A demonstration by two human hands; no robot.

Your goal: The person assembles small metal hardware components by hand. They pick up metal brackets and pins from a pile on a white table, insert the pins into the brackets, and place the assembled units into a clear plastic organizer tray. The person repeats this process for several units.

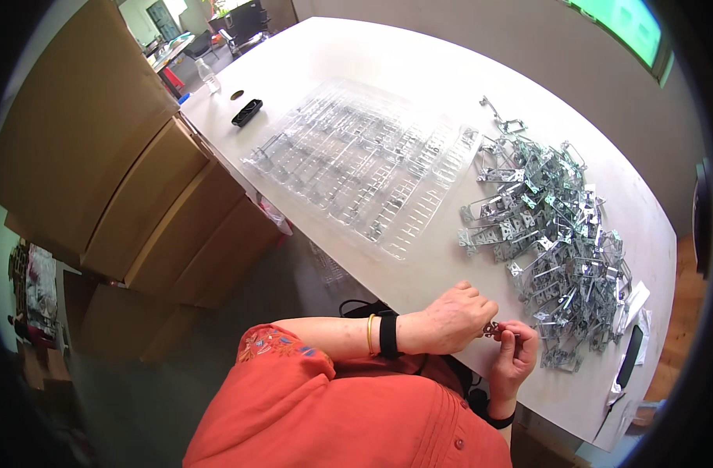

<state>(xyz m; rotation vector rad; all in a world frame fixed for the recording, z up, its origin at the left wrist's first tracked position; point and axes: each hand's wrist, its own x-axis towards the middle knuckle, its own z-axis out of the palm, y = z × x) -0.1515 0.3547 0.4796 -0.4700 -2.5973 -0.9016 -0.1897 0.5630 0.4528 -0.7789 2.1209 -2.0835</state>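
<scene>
My left hand (451, 320) and my right hand (515, 356) meet just over the table's near edge, both with fingers closed. Between their fingertips is a small metal bracket (492, 329), dark against the skin; the fingers cover much of it. The right thumb and forefinger pinch its right side, while the left fingers, curled with the back of the hand uppermost, hold its left side. Just beyond the right hand lies a large heap of thin silvery metal brackets (559, 242), tangled together. A transparent plastic blister tray (348, 168) with rows of slots lies flat farther left.
The white table (442, 74) reaches far back. A black oblong object (248, 113) sits near its left edge, by a transparent bottle (208, 76). Stacked cardboard boxes (157, 222) stand along the left. At right lie a black-handled tool (629, 357) and white paper scraps (634, 303).
</scene>
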